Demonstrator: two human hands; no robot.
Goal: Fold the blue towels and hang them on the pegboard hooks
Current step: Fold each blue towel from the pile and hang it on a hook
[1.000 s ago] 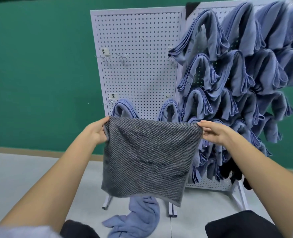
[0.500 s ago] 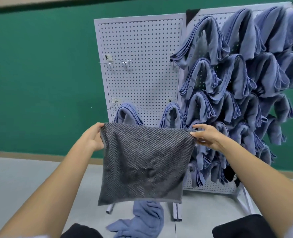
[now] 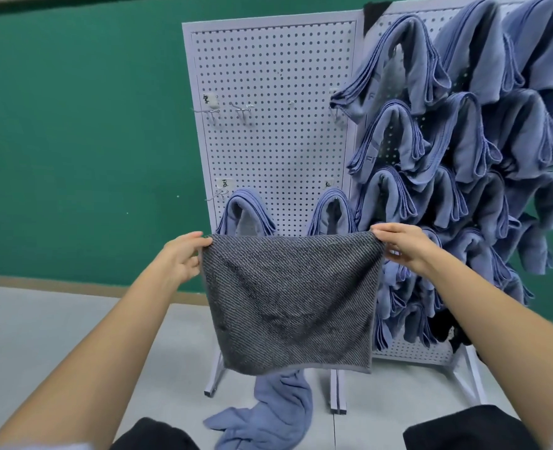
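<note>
I hold a grey ribbed towel spread out flat in front of me. My left hand pinches its top left corner and my right hand pinches its top right corner. Behind it stands a white pegboard with two folded blue towels hung low, one on the left and one on the right, partly hidden by the grey towel. Bare metal hooks stick out higher up. A loose blue towel lies crumpled on the floor below.
A second pegboard to the right is covered with several folded blue towels. The boards stand on white feet on a grey floor before a green wall. Dark cloth shows at the bottom edge.
My hands have moved slightly apart, pulling the grey towel's top edge tauter and flatter. The view has shifted a little closer to the pegboard.
</note>
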